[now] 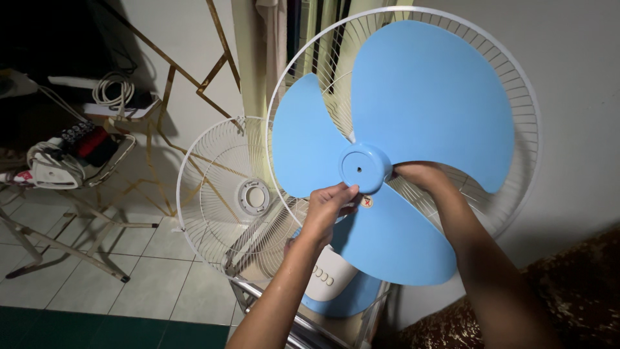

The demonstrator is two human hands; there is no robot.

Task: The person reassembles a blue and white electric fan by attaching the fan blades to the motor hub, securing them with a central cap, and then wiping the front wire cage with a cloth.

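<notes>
Both hands are at the centre of a light-blue fan blade [413,129], a three-lobed plastic piece that sits in front of the white rear wire guard [516,84] of a standing fan. The left hand [330,205] is curled with its fingertips pinched against the lower left edge of the blade's round hub [363,167]. The right hand [418,174] is closed around the hub's right side, partly tucked behind a lobe, so how much of it grips cannot be told. The fan's pale body with its row of buttons [325,276] shows below the blade, standing on what looks like a metal-framed stool [258,294]. The detached front guard [223,194] leans upright just to the left, its lower rim near the tiled floor [129,258].

Judging by the hold, the blade could tilt on its shaft if one hand pushes harder than the other, so that a lobe scrapes or catches the rear guard's wires. The fingertip pinch on smooth plastic could slip. A knock from the left forearm could tip the leaning front guard onto the tiles, and the fan itself looks top-heavy on its perch.
</notes>
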